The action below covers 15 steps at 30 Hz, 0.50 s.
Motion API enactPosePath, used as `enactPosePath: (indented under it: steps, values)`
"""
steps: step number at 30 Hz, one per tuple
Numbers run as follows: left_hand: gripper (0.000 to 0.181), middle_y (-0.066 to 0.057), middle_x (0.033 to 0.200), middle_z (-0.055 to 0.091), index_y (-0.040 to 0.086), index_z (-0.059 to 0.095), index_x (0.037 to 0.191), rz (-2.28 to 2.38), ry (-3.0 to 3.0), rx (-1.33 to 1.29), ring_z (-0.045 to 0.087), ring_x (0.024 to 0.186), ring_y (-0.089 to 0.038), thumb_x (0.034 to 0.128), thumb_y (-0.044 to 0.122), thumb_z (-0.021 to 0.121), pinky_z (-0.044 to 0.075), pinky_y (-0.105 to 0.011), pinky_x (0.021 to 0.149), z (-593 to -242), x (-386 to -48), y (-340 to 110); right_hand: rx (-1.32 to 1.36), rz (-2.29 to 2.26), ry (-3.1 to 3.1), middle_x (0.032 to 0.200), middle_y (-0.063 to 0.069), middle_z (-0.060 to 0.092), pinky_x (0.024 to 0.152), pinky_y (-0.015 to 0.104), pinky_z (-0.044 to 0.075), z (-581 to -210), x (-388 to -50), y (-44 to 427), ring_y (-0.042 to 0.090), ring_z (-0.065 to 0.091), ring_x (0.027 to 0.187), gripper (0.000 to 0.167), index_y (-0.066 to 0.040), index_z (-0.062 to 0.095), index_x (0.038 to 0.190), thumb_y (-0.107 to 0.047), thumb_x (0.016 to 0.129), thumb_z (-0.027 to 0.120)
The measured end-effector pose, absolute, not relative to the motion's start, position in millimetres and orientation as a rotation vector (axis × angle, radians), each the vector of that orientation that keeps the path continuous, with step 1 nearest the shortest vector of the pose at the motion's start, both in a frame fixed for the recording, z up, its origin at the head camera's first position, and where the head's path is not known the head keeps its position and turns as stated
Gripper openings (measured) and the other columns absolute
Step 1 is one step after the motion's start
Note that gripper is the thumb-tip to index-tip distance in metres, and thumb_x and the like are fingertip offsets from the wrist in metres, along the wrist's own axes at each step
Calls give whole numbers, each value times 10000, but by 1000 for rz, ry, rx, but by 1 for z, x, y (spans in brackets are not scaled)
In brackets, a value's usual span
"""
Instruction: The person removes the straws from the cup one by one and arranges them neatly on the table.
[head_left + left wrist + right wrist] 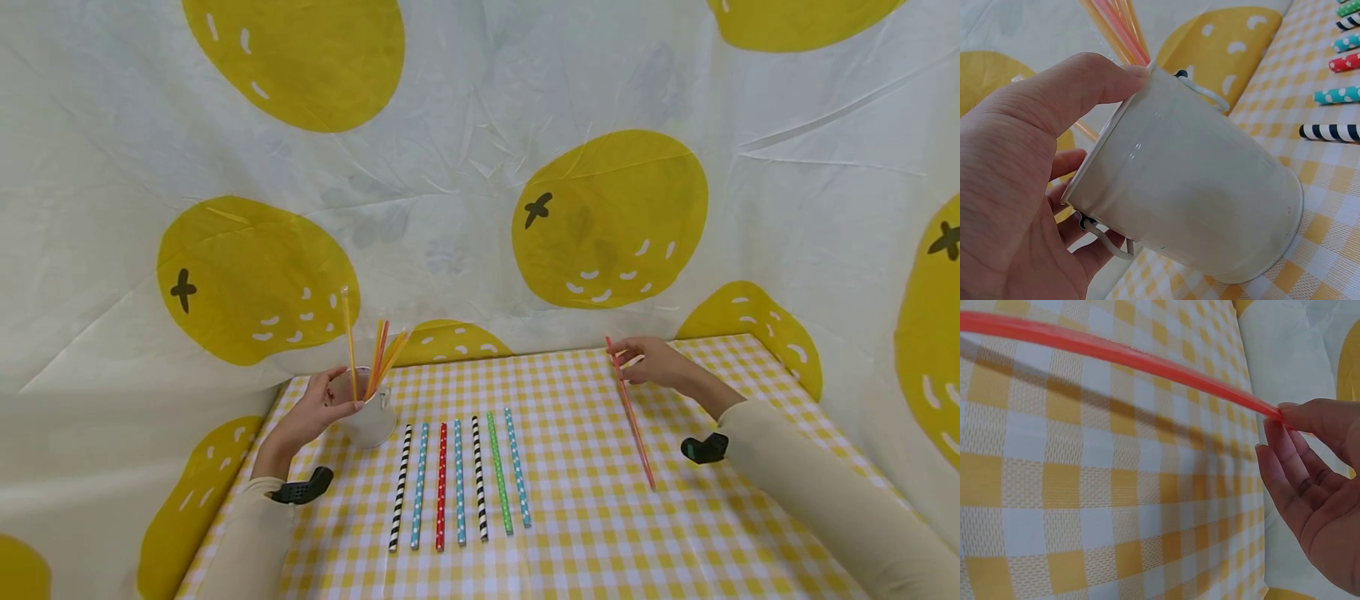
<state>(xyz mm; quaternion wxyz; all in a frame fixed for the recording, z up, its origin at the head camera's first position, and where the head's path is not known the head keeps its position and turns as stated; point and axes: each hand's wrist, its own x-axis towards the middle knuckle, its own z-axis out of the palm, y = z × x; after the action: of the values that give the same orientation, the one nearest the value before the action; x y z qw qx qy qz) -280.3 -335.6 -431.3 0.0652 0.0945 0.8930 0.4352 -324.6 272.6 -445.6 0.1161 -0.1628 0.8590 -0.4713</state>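
Observation:
At the left, my left hand point(307, 417) grips the rim of a small white metal bucket point(372, 427), thumb on the near side and fingers round the far side in the left wrist view. Several orange and pinkish-red translucent straws point(381, 354) lean in the bucket. Toward the back right, my right hand point(652, 365) pinches a pinkish-red plastic straw point(636, 429) near its far end, between thumb and fingertips. In the right wrist view that straw point(1147, 362) is held above the cloth and casts a shadow on it.
Several patterned paper straws lie side by side in a row mid-table: black-striped point(401, 490), blue dotted point(420, 487), red dotted point(441, 492) and green dotted point(499, 475). A yellow checked tablecloth point(570, 500) covers the table. Fruit-printed fabric point(450, 208) hangs behind.

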Motion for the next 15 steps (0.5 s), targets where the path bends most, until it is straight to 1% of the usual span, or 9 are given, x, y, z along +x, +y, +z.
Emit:
enactPosePath:
  steps: [4,7,11,15]
  values:
    - [910,-224,1566,112,90,151,1619,1306,2700,285,307,1237,-388,964,392,705,379,-533,969,-431,-280,-335,-480,-1344,2518,1301,371,517,872,500,563,-452,-326,276,448,597,1131,530,126,454,1445,-7,969,646]
    - [902,-229,1564,115,80,152,1618,1304,2702,284,304,1228,-386,969,382,701,376,-531,967,-431,-280,-335,-477,-1326,2506,1290,390,512,850,484,572,-458,-329,279,449,616,1103,539,153,426,1448,17,965,623]
    - [896,-232,1568,108,78,153,1618,1304,2700,280,296,1236,-389,972,378,698,369,-541,976,-431,-280,-335,-448,-1284,2504,1273,397,515,823,448,579,-466,-332,283,379,665,1014,550,174,408,1448,38,956,615]
    - [903,-232,1571,104,79,151,1619,1301,2701,279,296,1248,-393,971,392,697,368,-550,982,-431,-280,-336,-467,-1207,2548,1252,380,550,783,424,576,-472,-333,283,318,669,969,556,166,455,1419,13,930,670]
